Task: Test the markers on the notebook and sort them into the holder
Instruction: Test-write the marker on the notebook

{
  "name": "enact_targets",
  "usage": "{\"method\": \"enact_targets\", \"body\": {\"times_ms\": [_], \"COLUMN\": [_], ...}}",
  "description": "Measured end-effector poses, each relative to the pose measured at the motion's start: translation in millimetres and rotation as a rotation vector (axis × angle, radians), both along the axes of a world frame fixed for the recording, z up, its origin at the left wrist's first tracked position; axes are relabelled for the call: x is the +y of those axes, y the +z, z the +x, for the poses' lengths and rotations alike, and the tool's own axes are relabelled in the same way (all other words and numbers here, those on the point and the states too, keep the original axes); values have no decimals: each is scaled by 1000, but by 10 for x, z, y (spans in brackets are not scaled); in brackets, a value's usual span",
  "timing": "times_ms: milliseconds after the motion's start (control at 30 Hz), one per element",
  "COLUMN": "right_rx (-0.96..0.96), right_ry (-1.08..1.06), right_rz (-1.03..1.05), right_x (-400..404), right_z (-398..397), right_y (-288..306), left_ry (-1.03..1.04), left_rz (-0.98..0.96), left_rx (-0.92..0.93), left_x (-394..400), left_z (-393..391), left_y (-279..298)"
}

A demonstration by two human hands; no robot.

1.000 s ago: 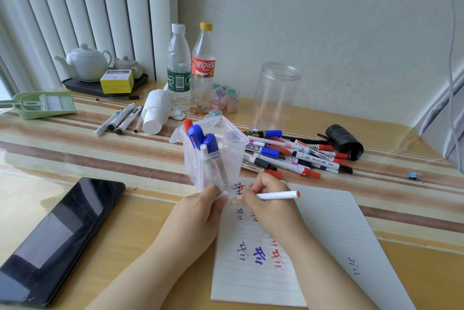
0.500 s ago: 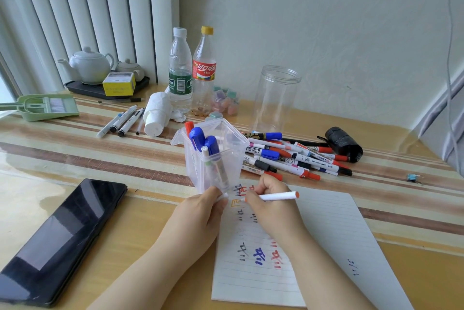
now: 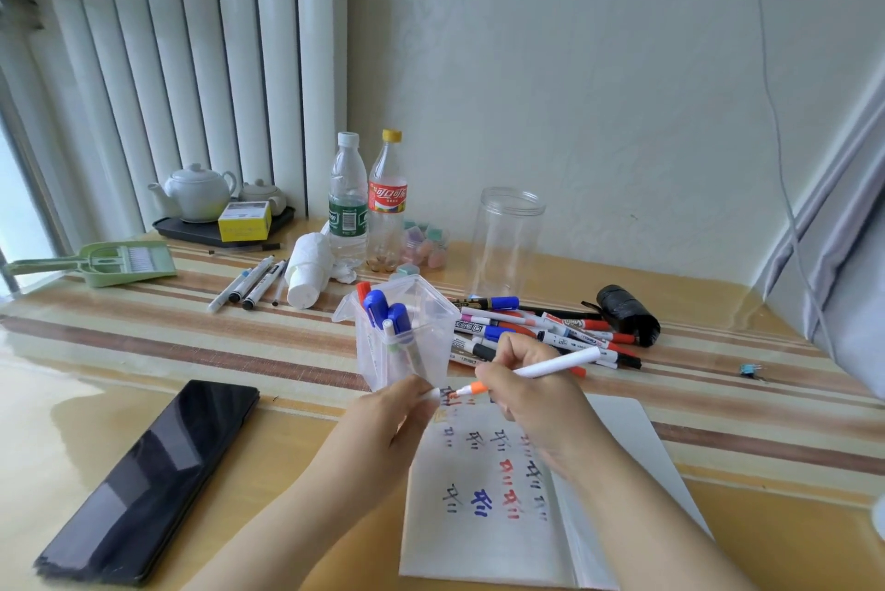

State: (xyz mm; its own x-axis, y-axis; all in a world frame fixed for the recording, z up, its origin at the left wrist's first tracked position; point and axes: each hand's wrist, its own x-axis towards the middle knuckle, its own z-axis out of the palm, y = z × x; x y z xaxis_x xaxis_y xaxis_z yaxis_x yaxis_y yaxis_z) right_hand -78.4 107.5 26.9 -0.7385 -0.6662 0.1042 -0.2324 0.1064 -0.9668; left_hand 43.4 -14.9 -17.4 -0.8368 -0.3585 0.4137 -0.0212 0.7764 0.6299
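My right hand point(image 3: 529, 391) grips a white marker point(image 3: 550, 367) whose orange tip points left, just above the top of the open notebook point(image 3: 618, 451). My left hand point(image 3: 383, 427) pinches the marker's white cap point(image 3: 432, 394), a short gap from the tip. The page carries black, red and blue test marks. A clear plastic holder point(image 3: 421, 336) with blue- and red-capped markers stands just behind my hands. A pile of markers point(image 3: 541, 327) lies to its right.
A black phone point(image 3: 148, 480) lies at the near left. Further back are loose pens point(image 3: 249, 281), a white paper roll point(image 3: 309, 276), two bottles point(image 3: 368, 202), a clear jar point(image 3: 510, 245), a black roll point(image 3: 627, 315), a green dustpan point(image 3: 110, 262) and a teapot tray point(image 3: 206, 226).
The cap has come off the white marker: my left hand now holds it apart from the orange tip. The marker's rear end has tilted upward, and the view has lifted slightly.
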Motion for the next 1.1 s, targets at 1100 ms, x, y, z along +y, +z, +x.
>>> {"method": "enact_targets", "body": {"times_ms": [1100], "right_rx": [-541], "right_ry": [116], "right_rz": [-233], "right_x": [34], "right_z": [269], "right_y": [137], "left_ry": [155], "left_rz": [-100], "left_rx": [231], "left_x": [101], "left_z": [197], "left_y": [706]}}
